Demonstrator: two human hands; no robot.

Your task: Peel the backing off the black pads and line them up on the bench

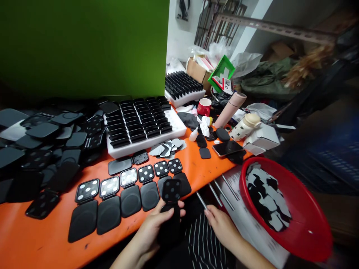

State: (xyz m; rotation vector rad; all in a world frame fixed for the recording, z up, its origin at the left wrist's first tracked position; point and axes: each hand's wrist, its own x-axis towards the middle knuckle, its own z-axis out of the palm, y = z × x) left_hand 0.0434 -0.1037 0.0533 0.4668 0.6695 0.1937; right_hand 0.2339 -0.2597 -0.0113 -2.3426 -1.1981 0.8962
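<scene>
My left hand is wrapped round a black hinged case, whose dotted upper panel stands open above the fingers. My right hand is curled low beside the table edge, its fingertips at the end of a thin metal rod. Whether the fingers grip the rod or something small is unclear. On the orange table, several similar open cases lie in a row, with dotted panels at the back and plain panels in front. Some of those dotted panels look shiny and pale.
A large pile of black cases covers the left. A white foam tray holds rows of black pieces. Grey cut sheets, a phone and a red mug are behind. The red basin at right contains black and white scraps.
</scene>
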